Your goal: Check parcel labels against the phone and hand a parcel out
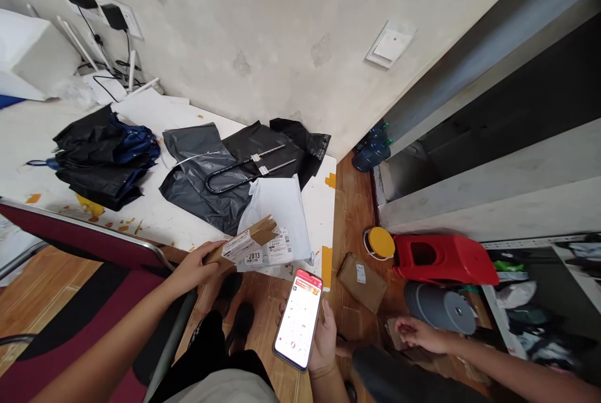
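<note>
Gripping a flat box (244, 241) by its near end, the left hand (195, 268) has fingers curled over the top & thumb below, pinching the cardboard; the box lies at the near edge of the white table (28, 134), its far end resting on a white mailer (282, 215), label side up w/ a sticker reading 2013. Right hand (323, 340) is closed round a phone (299, 317), held tilted w/ lit screen facing up, red header, low over the wood floor (347, 203) just right of the box but apart from it. On the table behind the mailer: black bags (201, 178) spread flat w/ a dark U-shaped rod (235, 174) on top; further left a folded dark umbrella (101, 156); at the far left corner a router (106, 87) and plugs on the wall. A red chair (70, 246) stands at the table's near left. Another person's hand (416, 334) reaches in from the lower right, fingers loosely bent near the floor, can't tell if it holds anything. On the floor nearby: a brown parcel (362, 280), yellow lid (380, 242), red stool (444, 259) on its side, grey stool (439, 309), and water jugs (373, 149) by the wall.
</note>
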The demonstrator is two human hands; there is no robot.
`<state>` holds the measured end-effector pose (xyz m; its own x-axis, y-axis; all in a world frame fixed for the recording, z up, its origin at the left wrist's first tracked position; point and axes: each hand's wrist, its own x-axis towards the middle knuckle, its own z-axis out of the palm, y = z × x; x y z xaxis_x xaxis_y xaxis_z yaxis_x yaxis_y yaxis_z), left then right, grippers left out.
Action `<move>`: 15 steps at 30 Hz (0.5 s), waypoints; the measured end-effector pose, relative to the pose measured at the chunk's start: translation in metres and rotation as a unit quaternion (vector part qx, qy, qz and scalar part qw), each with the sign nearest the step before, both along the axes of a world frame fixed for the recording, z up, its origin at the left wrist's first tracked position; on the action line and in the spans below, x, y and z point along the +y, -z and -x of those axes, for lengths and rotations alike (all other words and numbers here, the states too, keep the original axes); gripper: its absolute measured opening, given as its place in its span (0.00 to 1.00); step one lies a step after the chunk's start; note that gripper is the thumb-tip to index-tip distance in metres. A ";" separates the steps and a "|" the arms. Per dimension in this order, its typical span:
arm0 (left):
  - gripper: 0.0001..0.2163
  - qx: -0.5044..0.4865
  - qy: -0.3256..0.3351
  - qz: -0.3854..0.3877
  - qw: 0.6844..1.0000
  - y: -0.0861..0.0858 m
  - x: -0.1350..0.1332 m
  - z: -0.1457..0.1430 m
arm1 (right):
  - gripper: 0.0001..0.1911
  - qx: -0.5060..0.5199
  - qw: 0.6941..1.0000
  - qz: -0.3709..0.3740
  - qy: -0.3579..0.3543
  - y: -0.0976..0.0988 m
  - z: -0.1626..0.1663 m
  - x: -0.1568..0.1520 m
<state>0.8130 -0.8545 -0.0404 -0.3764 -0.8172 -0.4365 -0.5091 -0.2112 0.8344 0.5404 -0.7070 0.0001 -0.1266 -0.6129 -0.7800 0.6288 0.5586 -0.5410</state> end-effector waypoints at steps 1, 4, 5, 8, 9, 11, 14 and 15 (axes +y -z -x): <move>0.31 0.004 -0.001 -0.012 1.000 -0.003 -0.002 0.000 | 0.34 0.007 1.000 0.001 0.000 -0.001 -0.001 -0.001; 0.32 0.023 -0.006 -0.067 0.997 -0.013 -0.006 0.003 | 0.34 0.024 1.000 -0.010 -0.004 -0.002 -0.005 -0.004; 0.33 0.030 -0.005 -0.091 0.995 -0.016 -0.007 0.004 | 0.34 0.023 1.000 -0.012 -0.004 -0.002 -0.005 -0.004; 0.33 0.052 0.003 -0.144 0.988 -0.023 -0.012 0.010 | 0.32 -0.005 1.000 -0.004 0.000 -0.002 -0.003 -0.004; 0.33 0.056 0.007 -0.152 0.987 -0.026 -0.013 0.011 | 0.32 -0.015 1.000 0.000 0.005 -0.001 -0.003 -0.004; 0.33 0.056 0.013 -0.160 0.985 -0.031 -0.014 0.015 | 0.31 -0.028 0.999 0.002 0.020 0.000 -0.003 -0.004; 0.32 0.056 0.021 -0.173 0.983 -0.037 -0.015 0.017 | 0.31 -0.029 0.999 -0.005 0.041 0.004 -0.008 -0.004; 0.31 0.057 0.021 -0.176 0.982 -0.039 -0.015 0.018 | 0.30 -0.024 0.999 -0.007 0.043 0.006 -0.010 -0.004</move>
<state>0.7948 -0.8695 -0.0009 -0.4696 -0.6054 -0.6427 -0.4311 -0.4781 0.7653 0.5505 -0.7107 -0.0063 -0.1405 -0.5901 -0.7950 0.6996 0.5090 -0.5015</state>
